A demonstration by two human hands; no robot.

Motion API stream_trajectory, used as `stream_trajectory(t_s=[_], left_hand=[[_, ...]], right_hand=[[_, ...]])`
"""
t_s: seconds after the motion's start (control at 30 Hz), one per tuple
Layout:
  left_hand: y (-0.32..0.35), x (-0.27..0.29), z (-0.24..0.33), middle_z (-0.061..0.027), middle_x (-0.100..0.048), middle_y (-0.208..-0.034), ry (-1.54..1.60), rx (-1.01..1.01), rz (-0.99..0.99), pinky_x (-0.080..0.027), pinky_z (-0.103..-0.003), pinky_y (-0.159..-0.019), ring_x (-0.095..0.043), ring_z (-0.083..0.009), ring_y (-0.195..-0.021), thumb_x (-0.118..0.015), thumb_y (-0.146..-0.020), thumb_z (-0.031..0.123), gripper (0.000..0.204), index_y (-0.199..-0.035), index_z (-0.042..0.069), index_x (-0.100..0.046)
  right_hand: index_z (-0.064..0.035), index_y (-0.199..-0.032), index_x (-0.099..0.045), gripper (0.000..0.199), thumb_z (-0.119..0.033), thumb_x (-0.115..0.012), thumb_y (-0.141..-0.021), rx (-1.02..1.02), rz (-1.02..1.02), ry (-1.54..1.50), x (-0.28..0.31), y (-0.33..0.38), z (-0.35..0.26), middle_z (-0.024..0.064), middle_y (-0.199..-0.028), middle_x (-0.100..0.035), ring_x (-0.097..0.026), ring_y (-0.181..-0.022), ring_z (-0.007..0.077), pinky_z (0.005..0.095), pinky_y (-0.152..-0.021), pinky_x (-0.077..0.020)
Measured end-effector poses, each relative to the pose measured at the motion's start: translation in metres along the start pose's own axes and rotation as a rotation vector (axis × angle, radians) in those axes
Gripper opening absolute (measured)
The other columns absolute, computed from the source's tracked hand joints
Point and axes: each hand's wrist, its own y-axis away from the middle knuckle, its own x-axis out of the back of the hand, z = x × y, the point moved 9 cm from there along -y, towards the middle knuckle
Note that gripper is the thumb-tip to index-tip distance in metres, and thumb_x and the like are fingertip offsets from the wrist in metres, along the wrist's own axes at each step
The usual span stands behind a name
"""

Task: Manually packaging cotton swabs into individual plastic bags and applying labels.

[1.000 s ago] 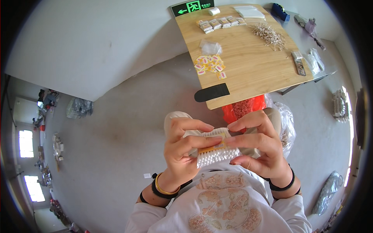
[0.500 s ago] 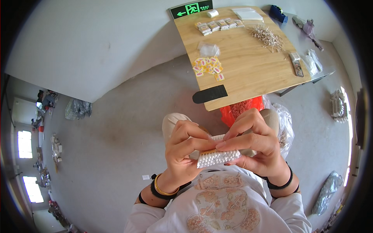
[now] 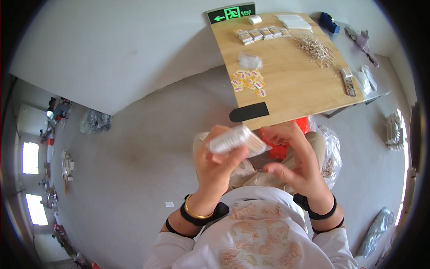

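Note:
My left hand [image 3: 214, 168] is raised over my lap, its fingers and thumb closed round a pack of cotton swabs [image 3: 233, 140]. White tips show along one side of the bundle, pale sticks along the other, and clear film wraps it. Just to the right, my right hand [image 3: 299, 163] is apart from the pack, thumb and fingers spread with nothing between them. Beyond both hands, on the wooden table [image 3: 295, 96], lie a row of similar packs [image 3: 264, 34], a heap of loose swabs [image 3: 316, 49], yellow-and-white cards [image 3: 247, 80] and clear bags [image 3: 250, 61].
A black pad [image 3: 249, 112] overhangs the table's near left corner. A red bag [image 3: 278, 151] and a clear plastic bag [image 3: 331, 157] sit by my knees below the table. A phone [image 3: 348, 86] and a blue tape dispenser [image 3: 329, 22] lie towards the right.
My right hand has let go of the pack and opened to the right. My left hand has lifted and turned the pack, moving it up and left. The view has shifted slightly.

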Motion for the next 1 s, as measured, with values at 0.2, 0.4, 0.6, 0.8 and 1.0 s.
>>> stream_trajectory(t_s=[0.2, 0.4, 0.6, 0.8, 1.0], left_hand=[[-0.03, -0.009, -0.039, -0.0034, -0.069, -0.11, 0.336, 0.179, 0.017, -0.048, -0.031, -0.095, -0.064, -0.012, -0.104, -0.065, -0.099, 0.024, 0.027, -0.118, 0.006, -0.063], [-0.026, -0.02, -0.044, -0.0064, -0.07, -0.114, 0.381, 0.265, 0.005, -0.05, -0.033, -0.096, -0.066, -0.0149, -0.104, -0.062, -0.101, 0.027, 0.03, -0.12, 0.005, -0.063], [-0.025, -0.026, -0.052, -0.0069, -0.07, -0.114, 0.477, 0.338, 0.006, -0.05, -0.034, -0.098, -0.066, -0.0156, -0.105, -0.059, -0.102, 0.029, 0.034, -0.122, 0.002, -0.063], [-0.019, -0.034, -0.054, -0.0067, -0.069, -0.115, 0.537, 0.42, -0.073, -0.048, -0.036, -0.099, -0.064, -0.0159, -0.108, -0.059, -0.102, 0.032, 0.037, -0.123, 0.002, -0.062], [-0.018, -0.039, -0.056, -0.0058, -0.069, -0.115, 0.509, 0.421, -0.096, -0.046, -0.035, -0.1, -0.063, -0.0153, -0.109, -0.062, -0.1, 0.034, 0.038, -0.123, 0.003, -0.062]], right_hand=[[0.0013, -0.109, -0.059, 0.025, -0.019, -0.067, -0.096, -0.356, 0.068, -0.213, -0.025, 0.008, 0.064, 0.0101, -0.091, -0.058, -0.057, -0.081, 0.022, 0.0322, -0.074, -0.0469], [0.0007, -0.09, -0.054, 0.017, -0.013, -0.059, -0.1, -0.223, 0.257, -0.103, -0.011, -0.003, 0.051, 0.0092, -0.077, -0.047, -0.045, -0.068, 0.0206, 0.0318, -0.063, -0.0386], [0.0006, -0.09, -0.053, 0.014, -0.008, -0.058, -0.099, -0.138, 0.312, -0.088, -0.007, -0.006, 0.035, 0.0076, -0.076, -0.047, -0.045, -0.068, 0.0169, 0.0302, -0.062, -0.0394], [-0.0034, -0.093, -0.053, 0.013, -0.01, -0.062, -0.099, -0.198, 0.277, -0.411, -0.01, -0.004, 0.049, -0.0001, -0.086, -0.053, -0.049, -0.081, 0.009, 0.0233, -0.076, -0.0417], [-0.0074, -0.099, -0.051, 0.015, -0.015, -0.065, -0.099, -0.268, 0.208, -0.697, -0.014, -0.003, 0.059, -0.0026, -0.097, -0.055, -0.05, -0.091, 0.0059, 0.0226, -0.084, -0.0416]])
